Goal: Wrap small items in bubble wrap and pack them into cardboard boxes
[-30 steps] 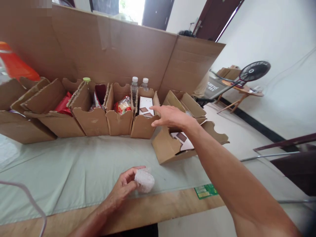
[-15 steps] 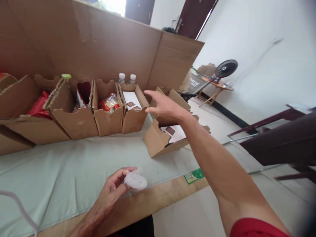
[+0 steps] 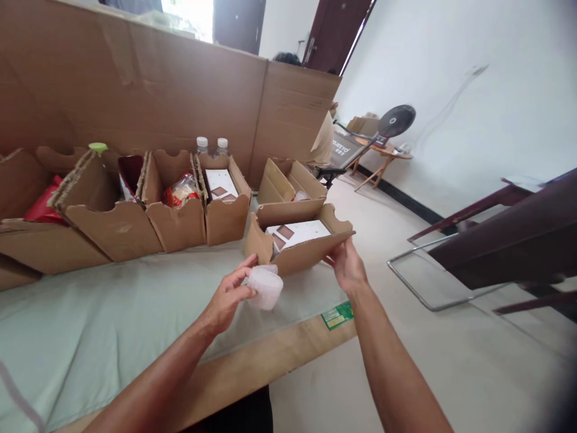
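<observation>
Between the thumb and fingers of my left hand (image 3: 231,294) is a whitish bubble-wrapped roll (image 3: 265,287), held in front of a cardboard box (image 3: 300,255). That box stands at an angle on the pale green cloth (image 3: 180,300) and has a white carton (image 3: 302,233) with brown diamond shapes inside. My right hand (image 3: 348,264) grips the box's right front corner, its fingers partly hidden behind the cardboard. An open divided box (image 3: 274,183) sits just behind.
Left of centre, a row of cardboard bins (image 3: 175,225) holds packets and another white carton (image 3: 220,185). Two capped bottles (image 3: 222,146) rise behind it. A tall cardboard panel (image 3: 180,90) backs the table. A green label (image 3: 337,316) lies at the wooden edge. A person is partly visible beyond the panel.
My right hand has come down from above the boxes to the corner of the angled box, which has turned. My left hand has raised the wrapped roll toward that box. The view has shifted right.
</observation>
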Tool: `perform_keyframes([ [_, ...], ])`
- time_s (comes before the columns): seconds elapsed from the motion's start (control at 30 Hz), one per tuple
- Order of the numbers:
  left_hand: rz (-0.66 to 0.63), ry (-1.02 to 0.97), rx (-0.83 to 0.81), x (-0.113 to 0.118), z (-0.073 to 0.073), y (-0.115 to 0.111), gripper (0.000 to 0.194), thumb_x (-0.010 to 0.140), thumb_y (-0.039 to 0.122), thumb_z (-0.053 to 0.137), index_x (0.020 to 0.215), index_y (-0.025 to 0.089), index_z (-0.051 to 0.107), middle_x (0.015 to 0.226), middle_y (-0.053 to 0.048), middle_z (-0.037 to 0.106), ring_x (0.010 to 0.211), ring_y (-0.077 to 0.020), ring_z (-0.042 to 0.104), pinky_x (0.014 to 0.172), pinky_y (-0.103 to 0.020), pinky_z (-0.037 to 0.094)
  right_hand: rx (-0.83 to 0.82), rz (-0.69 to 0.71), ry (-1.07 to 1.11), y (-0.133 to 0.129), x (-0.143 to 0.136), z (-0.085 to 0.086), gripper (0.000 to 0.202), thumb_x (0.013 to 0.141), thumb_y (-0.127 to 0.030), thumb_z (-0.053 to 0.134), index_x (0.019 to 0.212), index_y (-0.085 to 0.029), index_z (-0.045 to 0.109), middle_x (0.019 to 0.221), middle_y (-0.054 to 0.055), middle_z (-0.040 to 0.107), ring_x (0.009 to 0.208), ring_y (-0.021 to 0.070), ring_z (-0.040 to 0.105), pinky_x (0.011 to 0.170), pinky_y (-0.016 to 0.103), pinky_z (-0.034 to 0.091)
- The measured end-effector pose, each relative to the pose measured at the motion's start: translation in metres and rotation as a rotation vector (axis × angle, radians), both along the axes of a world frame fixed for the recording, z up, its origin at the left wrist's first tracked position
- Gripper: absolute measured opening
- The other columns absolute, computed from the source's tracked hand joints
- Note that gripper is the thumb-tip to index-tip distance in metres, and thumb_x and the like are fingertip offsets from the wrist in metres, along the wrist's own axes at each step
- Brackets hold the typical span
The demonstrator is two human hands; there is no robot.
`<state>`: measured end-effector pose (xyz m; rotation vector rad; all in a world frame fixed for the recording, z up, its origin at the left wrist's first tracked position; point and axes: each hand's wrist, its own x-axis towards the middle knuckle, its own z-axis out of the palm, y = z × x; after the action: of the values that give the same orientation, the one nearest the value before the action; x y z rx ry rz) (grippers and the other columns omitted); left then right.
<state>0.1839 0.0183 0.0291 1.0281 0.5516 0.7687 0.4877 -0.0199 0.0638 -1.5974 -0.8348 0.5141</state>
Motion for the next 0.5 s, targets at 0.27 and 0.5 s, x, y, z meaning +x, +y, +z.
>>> perform_keyframes([
  [0.27,0.121,0.011,-0.039,-0.019,0.001,0.017,0.04,0.06,0.023,0.072,0.099,0.022,0.079,0.158,-0.009,0.049,0.151,-0.0406,0.031,0.12,-0.05,0.022,0.078,-0.151,0.05,0.002,-0.026,-0.006,0.07,0.078,-0.085,0.047,0.096,-0.022,0.071,0.103,0.011,0.077,0.098,0.0288,0.07,0.078,0.042,0.054],
  [0.5,0.085,0.142,0.001,-0.027,-0.027,0.001,0.034,0.063,0.024,0.066,0.095,0.022,0.077,0.154,-0.008,0.053,0.142,-0.0386,0.044,0.113,-0.046,0.033,0.185,0.268,-0.703,0.01,-0.052,0.102,0.022,0.092,-0.04,0.061,0.096,-0.028,0.079,0.124,0.003,0.072,0.122,0.0248,0.063,0.11,0.046,0.042],
])
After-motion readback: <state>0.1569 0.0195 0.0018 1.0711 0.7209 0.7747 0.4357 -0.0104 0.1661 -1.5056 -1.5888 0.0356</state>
